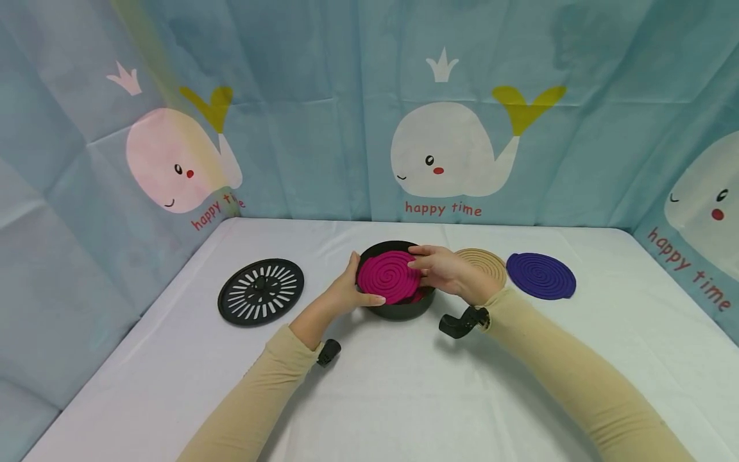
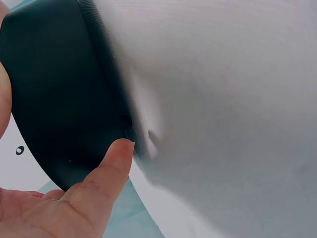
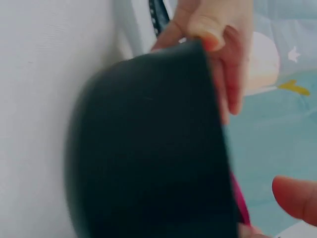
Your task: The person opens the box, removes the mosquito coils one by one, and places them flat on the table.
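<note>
A black round container (image 1: 398, 312) stands on the white table, with a pink spiral coaster (image 1: 389, 276) at its mouth. My left hand (image 1: 340, 295) grips the container's left side; in the left wrist view its thumb (image 2: 116, 161) lies along the dark outer wall (image 2: 54, 89). From the right, my right hand (image 1: 447, 271) holds the pink coaster's edge with its fingers. In the right wrist view the right thumb (image 3: 295, 197) stands apart from the container, and only a thin pink strip shows above the rim. More pink or red shows inside, beneath the coaster.
A black slotted lid (image 1: 261, 292) with a central knob lies to the left. Behind my right hand, partly covered, is a beige spiral coaster (image 1: 485, 262). Right of it lies a purple spiral coaster (image 1: 541, 276). A whale-printed curtain (image 1: 323, 128) borders the table's back.
</note>
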Demonstrator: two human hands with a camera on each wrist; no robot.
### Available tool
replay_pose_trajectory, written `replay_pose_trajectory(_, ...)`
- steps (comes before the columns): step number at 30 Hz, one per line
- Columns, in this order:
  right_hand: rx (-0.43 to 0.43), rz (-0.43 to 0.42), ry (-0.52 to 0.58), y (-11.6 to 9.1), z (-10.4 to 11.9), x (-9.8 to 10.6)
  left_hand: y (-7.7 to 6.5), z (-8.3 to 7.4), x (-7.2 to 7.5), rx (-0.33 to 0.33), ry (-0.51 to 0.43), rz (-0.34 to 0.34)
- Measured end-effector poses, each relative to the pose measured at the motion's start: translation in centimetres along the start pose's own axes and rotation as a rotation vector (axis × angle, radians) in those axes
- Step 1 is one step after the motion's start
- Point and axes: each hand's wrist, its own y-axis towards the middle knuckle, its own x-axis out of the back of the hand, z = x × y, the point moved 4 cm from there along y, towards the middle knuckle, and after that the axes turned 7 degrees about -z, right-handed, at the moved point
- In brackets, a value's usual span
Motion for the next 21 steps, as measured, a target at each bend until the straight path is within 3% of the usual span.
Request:
replay_pose_trajectory(5,0.012,-0.013,0.065,0.24,-0.48,-0.11,-0.01,-0.10,-0.06,0.004,0.004,-0.006)
replay_pose_trajectory(21,-0.020,0.033,0.037,-0.04,-0.85,-0.77,-0.13,-0.29,-0.01,-0.007,-0.005,0.001)
